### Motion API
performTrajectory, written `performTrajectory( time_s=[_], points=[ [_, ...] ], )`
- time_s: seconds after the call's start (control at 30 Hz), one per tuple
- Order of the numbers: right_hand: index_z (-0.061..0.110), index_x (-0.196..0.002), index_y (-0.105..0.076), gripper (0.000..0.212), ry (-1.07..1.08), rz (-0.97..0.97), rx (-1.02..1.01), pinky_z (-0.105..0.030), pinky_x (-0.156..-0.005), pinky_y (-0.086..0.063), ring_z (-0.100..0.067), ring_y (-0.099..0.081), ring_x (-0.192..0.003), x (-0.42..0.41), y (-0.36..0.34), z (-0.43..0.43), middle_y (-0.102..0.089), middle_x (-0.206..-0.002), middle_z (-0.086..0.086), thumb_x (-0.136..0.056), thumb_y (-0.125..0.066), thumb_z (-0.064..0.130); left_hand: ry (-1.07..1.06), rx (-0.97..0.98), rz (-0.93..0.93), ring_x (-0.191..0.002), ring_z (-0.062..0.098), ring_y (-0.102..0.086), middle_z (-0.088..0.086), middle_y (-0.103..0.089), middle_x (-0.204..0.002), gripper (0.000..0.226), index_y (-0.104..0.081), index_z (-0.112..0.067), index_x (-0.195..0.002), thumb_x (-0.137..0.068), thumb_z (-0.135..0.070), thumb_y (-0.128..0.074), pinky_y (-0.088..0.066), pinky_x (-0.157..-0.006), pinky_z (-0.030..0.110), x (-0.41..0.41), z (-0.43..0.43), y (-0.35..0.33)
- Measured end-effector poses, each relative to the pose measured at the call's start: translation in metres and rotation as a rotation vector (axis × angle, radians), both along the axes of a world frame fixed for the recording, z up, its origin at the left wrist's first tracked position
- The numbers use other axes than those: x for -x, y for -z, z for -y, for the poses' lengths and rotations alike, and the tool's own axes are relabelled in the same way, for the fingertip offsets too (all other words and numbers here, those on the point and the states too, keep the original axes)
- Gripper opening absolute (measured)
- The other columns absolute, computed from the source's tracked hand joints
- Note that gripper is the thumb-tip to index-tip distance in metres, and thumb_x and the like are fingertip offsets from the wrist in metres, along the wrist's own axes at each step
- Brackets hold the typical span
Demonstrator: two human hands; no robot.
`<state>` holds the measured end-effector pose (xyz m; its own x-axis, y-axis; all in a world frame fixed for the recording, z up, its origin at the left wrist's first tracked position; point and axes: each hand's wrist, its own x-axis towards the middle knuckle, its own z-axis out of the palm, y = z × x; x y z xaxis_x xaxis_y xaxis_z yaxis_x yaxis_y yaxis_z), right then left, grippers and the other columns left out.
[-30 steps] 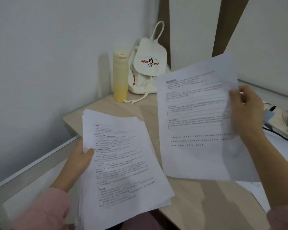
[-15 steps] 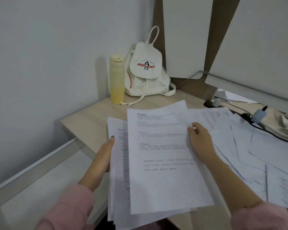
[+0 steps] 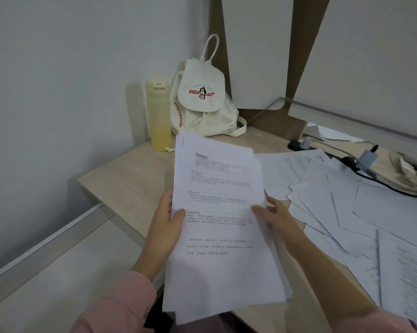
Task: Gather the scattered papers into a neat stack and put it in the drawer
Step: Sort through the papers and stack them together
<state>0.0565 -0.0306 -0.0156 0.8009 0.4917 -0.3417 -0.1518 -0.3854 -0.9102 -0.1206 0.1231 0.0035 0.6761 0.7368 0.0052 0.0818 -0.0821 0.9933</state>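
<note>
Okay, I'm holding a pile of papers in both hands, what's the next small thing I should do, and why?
Probably let go with your right hand and pick up the nearest of the loose sheets on the desk beside it. Your left hand grips the stack, and many sheets lie scattered there, so gathering isn't finished.

The print on the stack [image 3: 224, 224] is too blurred to read. The stack hides the left hand's [image 3: 165, 227] fingers, part of the right hand's [image 3: 278, 218], and the counter's [image 3: 130, 183] near edge. Loose papers [image 3: 346, 212] at the counter's right end are cut off.
</note>
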Motion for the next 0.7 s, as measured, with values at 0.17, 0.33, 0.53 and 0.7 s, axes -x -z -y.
performTrajectory(
  time_s=[0.17,0.33,0.53,0.7],
  points=[
    [0.021,-0.112,-0.061,0.027,0.047,0.153,-0.244,-0.045,-0.091,-0.052,-0.023,-0.067,-0.100,0.009,-0.049,0.030,-0.069,-0.113,-0.002,-0.088,-0.057,0.012,-0.014,-0.011,0.252,-0.090,0.002,-0.064,-0.017,-0.068,-0.094,0.030,-0.056,-0.029,-0.095,-0.090,-0.002,-0.046,-0.049,-0.074,0.019,-0.018,0.012,-0.036],
    [0.021,-0.116,-0.061,0.030,0.088,0.278,-0.452,-0.032,-0.084,-0.053,-0.013,-0.067,-0.101,0.018,-0.080,0.056,-0.071,-0.112,0.004,-0.089,-0.053,0.011,0.008,-0.057,0.429,-0.077,-0.010,-0.062,-0.026,-0.069,-0.080,0.033,-0.059,-0.024,-0.092,-0.085,0.006,-0.047,-0.045,-0.063,0.006,-0.030,0.025,-0.061],
    [0.028,-0.121,-0.057,0.040,0.058,0.199,-0.325,-0.029,-0.088,-0.049,-0.003,-0.064,-0.102,0.028,-0.053,0.073,-0.069,-0.113,0.013,-0.088,-0.050,0.007,0.080,-0.021,0.344,-0.083,-0.005,-0.065,-0.022,-0.071,-0.087,0.031,-0.060,-0.025,-0.099,-0.080,-0.002,-0.050,-0.049,-0.065,0.009,-0.030,0.041,-0.033],
    [0.025,-0.112,-0.062,0.035,0.178,0.200,-0.318,-0.024,-0.079,-0.050,-0.004,-0.065,-0.094,0.034,-0.058,0.075,-0.070,-0.105,0.012,-0.088,-0.047,0.004,0.069,-0.020,0.320,-0.083,-0.004,-0.064,-0.021,-0.071,-0.087,0.031,-0.061,-0.029,-0.095,-0.072,-0.012,-0.049,-0.049,-0.066,0.011,-0.038,0.048,-0.030]
  ],
)
